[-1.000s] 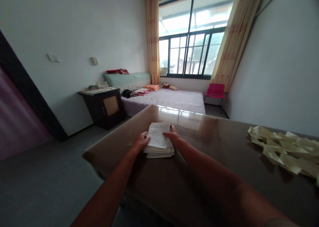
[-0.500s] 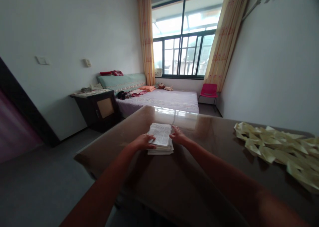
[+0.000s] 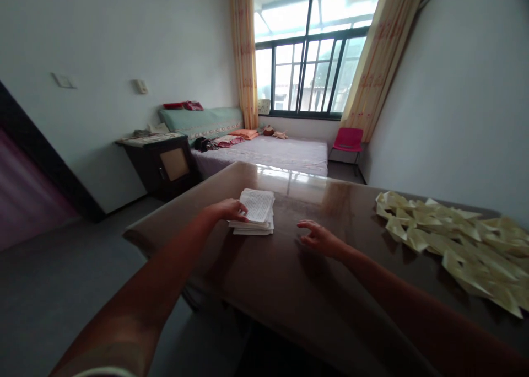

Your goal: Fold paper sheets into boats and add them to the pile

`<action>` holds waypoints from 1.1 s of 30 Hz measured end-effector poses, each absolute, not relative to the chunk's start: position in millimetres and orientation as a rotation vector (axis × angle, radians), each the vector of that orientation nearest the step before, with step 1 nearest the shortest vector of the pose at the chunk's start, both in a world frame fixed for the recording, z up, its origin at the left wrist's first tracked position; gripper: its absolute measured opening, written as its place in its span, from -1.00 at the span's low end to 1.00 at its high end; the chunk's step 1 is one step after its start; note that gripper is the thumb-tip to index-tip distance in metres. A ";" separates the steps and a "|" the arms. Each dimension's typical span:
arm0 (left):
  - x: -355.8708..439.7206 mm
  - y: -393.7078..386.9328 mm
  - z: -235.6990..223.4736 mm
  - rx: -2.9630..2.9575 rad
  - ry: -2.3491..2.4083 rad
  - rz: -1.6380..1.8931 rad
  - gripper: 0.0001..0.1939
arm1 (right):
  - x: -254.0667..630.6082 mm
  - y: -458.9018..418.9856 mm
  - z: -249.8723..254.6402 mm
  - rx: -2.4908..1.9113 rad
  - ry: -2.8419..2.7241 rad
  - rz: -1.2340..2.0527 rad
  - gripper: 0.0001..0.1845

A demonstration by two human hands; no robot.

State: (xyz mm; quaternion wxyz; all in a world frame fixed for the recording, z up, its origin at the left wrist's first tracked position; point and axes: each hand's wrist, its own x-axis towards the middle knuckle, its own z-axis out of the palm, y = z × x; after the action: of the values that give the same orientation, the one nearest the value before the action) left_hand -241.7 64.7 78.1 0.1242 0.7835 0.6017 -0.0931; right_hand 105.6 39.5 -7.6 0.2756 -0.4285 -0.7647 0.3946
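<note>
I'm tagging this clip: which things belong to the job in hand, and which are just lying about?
In hand, it seems:
- paper stack, touched by the left hand
- table beneath it

Lying about:
- folded yellowish pieces on the table's right, untouched; possibly related
- pink chair
- bed
- dark cabinet

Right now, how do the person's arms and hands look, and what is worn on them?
The left hand and right hand wear no gloves, and both forearms are sleeveless. A pale curved band crosses the left arm at the bottom edge; cuff or bracelet, I cannot tell.
</note>
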 end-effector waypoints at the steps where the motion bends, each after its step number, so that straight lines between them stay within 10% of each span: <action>1: -240.9 66.1 77.1 2.285 1.763 -0.292 -0.40 | 112.9 38.6 -10.6 -1.165 -2.051 1.041 -0.55; 33: -225.5 64.1 67.7 2.355 2.000 0.089 -0.73 | 146.8 28.8 -26.1 -1.066 -1.979 1.242 -0.71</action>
State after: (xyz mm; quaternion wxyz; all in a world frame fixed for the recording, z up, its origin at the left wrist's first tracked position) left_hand -225.5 64.1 67.7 0.0253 0.7617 0.6468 0.0289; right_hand 146.8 28.8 -26.1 0.2827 -0.3983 -0.7390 0.4640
